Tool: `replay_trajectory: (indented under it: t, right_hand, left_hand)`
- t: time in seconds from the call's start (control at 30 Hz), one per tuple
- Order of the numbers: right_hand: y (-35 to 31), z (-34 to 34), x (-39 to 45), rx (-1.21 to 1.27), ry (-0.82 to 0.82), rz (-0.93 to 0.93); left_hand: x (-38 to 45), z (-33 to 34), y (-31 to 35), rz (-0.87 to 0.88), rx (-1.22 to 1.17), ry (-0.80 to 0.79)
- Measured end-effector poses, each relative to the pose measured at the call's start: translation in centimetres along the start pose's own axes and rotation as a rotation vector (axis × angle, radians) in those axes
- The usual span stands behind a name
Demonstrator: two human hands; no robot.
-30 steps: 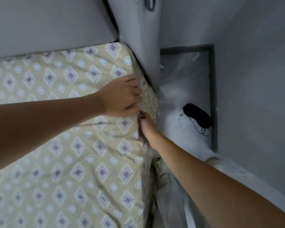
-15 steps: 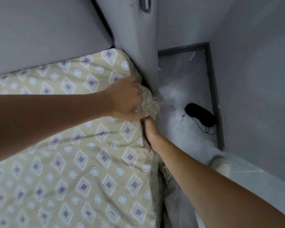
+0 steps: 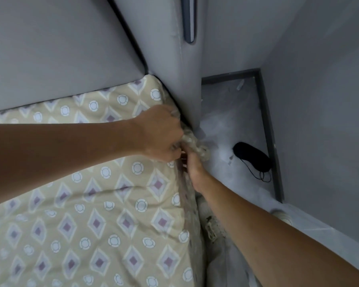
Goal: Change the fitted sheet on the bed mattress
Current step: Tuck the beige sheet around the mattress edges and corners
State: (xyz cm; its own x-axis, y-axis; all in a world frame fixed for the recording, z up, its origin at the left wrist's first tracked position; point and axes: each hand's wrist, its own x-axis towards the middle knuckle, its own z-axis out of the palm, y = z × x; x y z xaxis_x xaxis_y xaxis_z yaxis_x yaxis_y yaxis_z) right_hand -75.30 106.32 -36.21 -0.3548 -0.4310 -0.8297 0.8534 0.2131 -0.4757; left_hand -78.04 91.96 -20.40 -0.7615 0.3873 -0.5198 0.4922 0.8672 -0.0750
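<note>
In the head view, the fitted sheet [image 3: 104, 204] covers the mattress; it is a beige cloth with a print of purple diamonds and white rings, and it lies with soft creases near the side edge. At the far corner of the mattress, next to the grey padded headboard [image 3: 50, 48] and the grey upholstered side panel [image 3: 164, 48], the sheet edge is gathered into a crumpled bunch [image 3: 195, 146]. The left hand [image 3: 160, 135] reaches across the bed and its fingers are curled tightly around this bunch of cloth. The right hand [image 3: 195, 168] comes from below along the side of the mattress; its fingers point up to the same bunch and touch it (whether they pinch the cloth cannot be told, because the fingertips are hidden and blurred). On the pale grey floor [image 3: 226, 125] beside the bed lies a black oval sleep mask [image 3: 251, 156] with a thin black cord, near the dark skirting of the wall.
</note>
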Motion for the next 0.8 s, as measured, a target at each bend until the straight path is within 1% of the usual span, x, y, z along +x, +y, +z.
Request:
replay_trajectory:
  t: [0.13,0.23,0.3,0.33,0.47,0.53,0.57,0.63,0.67,0.7,0.73,0.77,0.8]
  right_hand:
    - [-1.2,0.1,2.7,0.041,-0.080,0.014]
    - [-1.7,0.5,4.5,0.044,-0.107,0.049]
    - [-2.4,0.3,4.8,0.060,-0.212,0.113]
    - [-2.9,0.0,5.1,0.060,-0.248,0.161]
    - [-3.1,-0.9,6.6,0.046,-0.341,0.314]
    - [-3.2,-1.0,6.4,-0.005,-0.399,0.344]
    - [-3.4,-1.0,6.3,0.020,-0.427,0.353]
    - [-3.5,-0.6,6.1,0.028,-0.336,0.321]
    - [-3.1,0.1,6.1,0.015,-0.279,0.271]
    - [-2.2,0.5,6.6,-0.064,-0.204,0.194]
    - [-1.2,0.9,6.9,-0.203,-0.080,0.087]
    - [-0.8,1.4,6.6,-0.381,0.090,-0.043]
    - [-0.7,1.6,6.1,-0.504,0.252,-0.179]
  left_hand:
    - [0.3,-0.3,-0.5,-0.012,-0.027,0.033]
    - [0.4,-0.4,-0.9,0.023,-0.011,0.082]
    - [0.0,-0.1,-0.7,0.033,0.012,0.062]
    - [0.1,0.4,-0.5,0.033,0.017,0.078]
    - [0.3,0.4,-1.0,0.055,-0.023,0.200]
    - [0.2,0.5,-1.0,0.078,-0.045,0.260]
    - [0.2,0.6,-1.0,0.079,-0.043,0.275]
    - [0.2,0.7,-0.6,0.074,-0.027,0.272]
    - [0.2,0.7,-0.6,0.072,-0.025,0.261]
    - [0.2,0.7,-0.6,0.072,-0.032,0.250]
    - [0.2,0.8,-0.7,0.071,-0.032,0.238]
    - [0.1,0.8,-0.7,0.065,-0.020,0.216]
    - [0.0,0.9,-0.8,0.062,-0.007,0.193]
